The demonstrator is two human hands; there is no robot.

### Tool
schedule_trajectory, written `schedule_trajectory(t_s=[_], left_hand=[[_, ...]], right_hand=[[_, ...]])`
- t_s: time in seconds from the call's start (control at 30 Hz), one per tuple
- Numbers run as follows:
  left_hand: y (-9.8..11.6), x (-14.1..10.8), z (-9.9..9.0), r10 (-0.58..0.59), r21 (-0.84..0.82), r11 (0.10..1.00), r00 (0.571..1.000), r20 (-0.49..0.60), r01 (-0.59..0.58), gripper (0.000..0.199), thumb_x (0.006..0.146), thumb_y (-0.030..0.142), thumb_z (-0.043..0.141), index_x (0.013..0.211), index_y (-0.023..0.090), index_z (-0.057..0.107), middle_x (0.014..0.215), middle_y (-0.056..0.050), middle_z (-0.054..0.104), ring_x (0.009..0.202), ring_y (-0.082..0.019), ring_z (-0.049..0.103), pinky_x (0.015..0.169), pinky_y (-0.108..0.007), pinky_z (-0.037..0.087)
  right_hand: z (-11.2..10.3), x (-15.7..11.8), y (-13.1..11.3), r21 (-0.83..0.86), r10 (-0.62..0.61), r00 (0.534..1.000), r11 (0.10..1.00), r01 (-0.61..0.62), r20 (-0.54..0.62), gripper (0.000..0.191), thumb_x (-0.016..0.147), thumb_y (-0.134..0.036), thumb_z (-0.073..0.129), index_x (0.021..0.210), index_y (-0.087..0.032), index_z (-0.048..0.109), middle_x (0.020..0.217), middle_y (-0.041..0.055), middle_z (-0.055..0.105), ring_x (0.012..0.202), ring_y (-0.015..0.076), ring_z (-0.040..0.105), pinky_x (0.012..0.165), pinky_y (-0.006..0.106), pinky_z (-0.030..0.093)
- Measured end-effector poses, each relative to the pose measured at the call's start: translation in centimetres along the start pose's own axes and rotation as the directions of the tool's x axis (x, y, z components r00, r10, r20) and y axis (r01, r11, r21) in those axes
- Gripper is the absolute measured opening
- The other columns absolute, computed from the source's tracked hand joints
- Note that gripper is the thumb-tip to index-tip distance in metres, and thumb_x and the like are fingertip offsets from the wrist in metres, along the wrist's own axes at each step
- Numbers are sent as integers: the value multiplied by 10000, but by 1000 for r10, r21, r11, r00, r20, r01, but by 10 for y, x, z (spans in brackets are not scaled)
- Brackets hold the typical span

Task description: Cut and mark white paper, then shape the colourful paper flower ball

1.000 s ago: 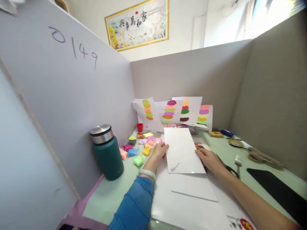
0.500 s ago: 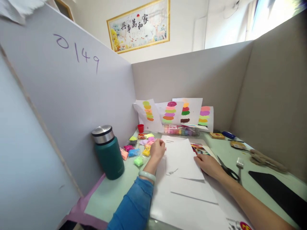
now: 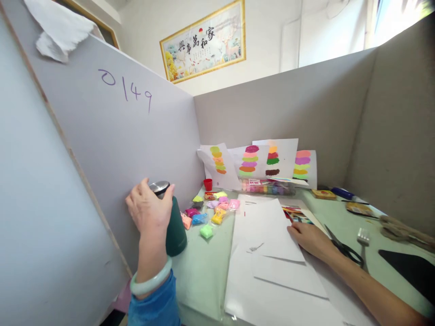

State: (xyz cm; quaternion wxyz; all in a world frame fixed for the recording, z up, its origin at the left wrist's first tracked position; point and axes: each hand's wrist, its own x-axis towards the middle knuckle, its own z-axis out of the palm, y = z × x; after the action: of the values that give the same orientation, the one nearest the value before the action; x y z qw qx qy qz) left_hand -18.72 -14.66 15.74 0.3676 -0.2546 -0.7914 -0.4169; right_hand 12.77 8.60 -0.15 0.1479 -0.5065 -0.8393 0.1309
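Observation:
My left hand (image 3: 149,206) is at the steel lid (image 3: 159,187) of a dark green water bottle (image 3: 176,228), with the fingers on its left side and the thumb on its right. The bottle stands upright beside the left partition; my hand hides part of it. My right hand (image 3: 311,237) lies at the right edge of a white paper sheet (image 3: 265,224), thumb at the edge and the other fingers bent, partly hidden. A small grey pencil-like sketch and a few short marks show on this sheet. More white sheets (image 3: 288,271) lie under it.
Several colourful clay packets (image 3: 200,219) lie right of the bottle, near a red cup (image 3: 208,184). Sheets with colour swatches (image 3: 251,160) lean at the back partition. Scissors (image 3: 345,249), a fork (image 3: 363,240), twine (image 3: 404,231) and a black mat (image 3: 408,269) lie on the right.
My left hand has left the paper's upper left area and moved left to the bottle's lid. My right hand stays at the paper's edge. The view has shifted slightly.

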Motion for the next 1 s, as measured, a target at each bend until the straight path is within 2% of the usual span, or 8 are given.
schedule_trajectory(t_s=[0.13,0.5,0.63,0.7,0.77,0.83,0.93,1.0], left_hand=[[-9,5,8,-91,41,995,986,142,87,733,722,483,645,1298,72,451,1217,-212,554,1153,-365,493,970,-456,381],[-24,10,28,-176,-228,955,981,81,190,775,635,479,710,1279,128,460,1266,-161,531,1183,-303,499,1015,-423,379],[-25,9,22,-190,-211,951,966,178,226,909,619,513,722,1367,132,374,1323,-187,499,1214,-341,480,1010,-449,383],[-25,11,19,-185,-192,954,957,224,229,973,608,522,731,1401,133,324,1332,-203,490,1220,-358,475,1002,-463,387],[-26,13,19,-174,-186,957,953,247,223,1022,593,520,745,1419,130,286,1336,-215,482,1223,-364,472,997,-465,391],[-26,11,19,-189,-185,953,949,254,240,1042,578,524,754,1415,118,284,1328,-224,485,1217,-366,477,989,-464,398],[-23,1,19,-222,-202,942,950,218,267,978,577,535,747,1364,111,351,1289,-214,520,1190,-350,503,975,-449,411],[-20,-9,17,-212,-220,942,957,197,254,911,587,533,739,1325,131,389,1249,-190,555,1156,-333,531,958,-438,423]], right_hand=[[0,0,0,-15,-1,1000,1000,1,8,346,877,-350,337,757,-178,613,844,115,687,848,265,626,669,312,365],[-3,-2,-3,-42,-12,1000,999,12,5,359,876,-355,344,737,-185,629,806,106,687,811,247,636,651,297,380],[-12,-5,-7,-66,13,1000,998,-11,29,408,891,-446,339,757,-197,633,807,112,687,816,270,639,636,317,384],[-20,-8,-13,-127,66,997,990,-69,-30,420,889,-496,342,799,-203,630,806,118,687,796,290,639,598,324,370],[-32,-11,-26,-166,76,989,981,-96,-123,421,887,-519,342,846,-208,622,792,114,685,757,292,636,561,317,343],[-47,-16,-50,-144,-12,984,989,-14,-177,407,890,-517,348,831,-213,613,757,89,677,711,260,624,544,300,319],[-71,-23,-108,-43,-239,957,971,235,-164,406,911,-487,336,729,-211,573,672,33,647,636,192,586,538,276,302],[-85,-27,-158,-10,-410,893,910,415,-188,415,919,-476,335,708,-204,567,671,25,637,642,172,572,540,266,301]])
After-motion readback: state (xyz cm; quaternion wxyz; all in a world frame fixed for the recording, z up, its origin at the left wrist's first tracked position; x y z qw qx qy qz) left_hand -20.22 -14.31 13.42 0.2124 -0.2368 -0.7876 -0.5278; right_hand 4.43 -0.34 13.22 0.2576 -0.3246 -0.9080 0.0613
